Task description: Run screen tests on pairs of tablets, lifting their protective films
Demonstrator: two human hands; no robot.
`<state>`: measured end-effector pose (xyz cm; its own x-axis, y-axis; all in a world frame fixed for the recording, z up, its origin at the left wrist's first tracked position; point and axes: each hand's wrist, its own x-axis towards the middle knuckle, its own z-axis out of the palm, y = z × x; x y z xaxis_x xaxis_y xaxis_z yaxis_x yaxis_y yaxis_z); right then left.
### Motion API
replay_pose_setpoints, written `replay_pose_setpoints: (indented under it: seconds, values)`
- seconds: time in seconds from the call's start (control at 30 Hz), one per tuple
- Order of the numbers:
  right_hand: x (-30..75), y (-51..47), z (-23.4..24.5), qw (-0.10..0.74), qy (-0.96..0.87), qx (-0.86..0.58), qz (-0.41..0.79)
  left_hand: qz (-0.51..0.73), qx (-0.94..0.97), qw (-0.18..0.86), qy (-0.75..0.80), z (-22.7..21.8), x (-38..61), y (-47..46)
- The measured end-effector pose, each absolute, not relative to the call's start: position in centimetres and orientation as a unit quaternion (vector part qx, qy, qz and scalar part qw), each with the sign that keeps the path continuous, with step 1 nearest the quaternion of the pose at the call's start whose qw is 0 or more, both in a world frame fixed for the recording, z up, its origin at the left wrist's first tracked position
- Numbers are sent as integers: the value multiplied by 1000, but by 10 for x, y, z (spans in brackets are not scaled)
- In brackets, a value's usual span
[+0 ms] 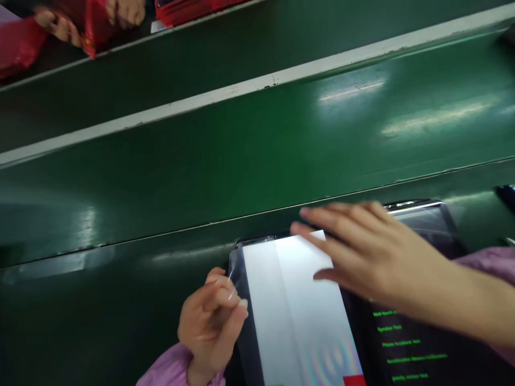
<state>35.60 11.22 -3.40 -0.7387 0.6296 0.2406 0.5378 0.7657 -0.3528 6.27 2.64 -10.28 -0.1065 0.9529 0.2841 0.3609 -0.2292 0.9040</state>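
Observation:
A tablet with a lit white screen lies in front of me, with rainbow ripples and a red patch low on its screen. At its upper left edge, my left hand has thumb and fingers pinched on a clear plastic film. My right hand hovers over the tablet's upper right part, fingers stretched out and slightly blurred, holding nothing. Beneath my right forearm is a second tablet with green lines of text on a dark screen; the arm hides much of it.
A green belt surface runs across beyond the tablets, bordered by a whitish rail. At the far upper left, another person's hands are by red bags. A dark object lies at the right edge.

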Motion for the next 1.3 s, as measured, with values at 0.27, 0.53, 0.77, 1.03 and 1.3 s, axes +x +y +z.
replay_pose_setpoints:
  seconds: [0.27,0.53,0.77,1.03,1.3]
  values:
    - [363,173,-48,124,-917,-356,132,607,544,291,501,-98,79,46]
    - [321,14,-14,176,-979,-79,69,567,623,269,467,-94,85,49]
    - [309,12,-15,110,-987,-114,26,493,693,321,417,-104,83,57]
    - [339,154,-8,262,-838,-422,226,535,536,467,456,-114,77,75]
    - [349,173,30,323,-772,-492,241,568,513,438,472,-122,78,78]
